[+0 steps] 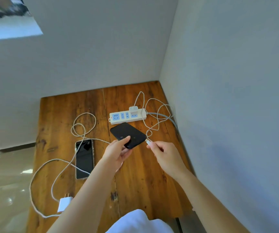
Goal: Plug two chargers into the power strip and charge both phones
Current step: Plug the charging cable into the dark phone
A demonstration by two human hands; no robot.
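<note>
My left hand (117, 151) grips the near end of a black phone (127, 132), held back-side up just above the table. My right hand (164, 154) pinches the white cable connector (148, 142) right beside the phone's near right edge; whether it touches the port I cannot tell. Its cable (154, 115) loops back to a white charger (133, 111) plugged into the white power strip (127, 116). A second phone (84, 158) lies screen up at the left. Another white charger (64, 203) lies unplugged near the front left edge, its cable (83, 123) coiled over the table.
The wooden table (135, 182) sits in a corner, with walls at the back and right. The power strip's grey cord (165, 117) runs to the right wall. A shiny tiled floor (4, 182) lies beyond the table's left edge. White fabric (135, 222) shows at the bottom.
</note>
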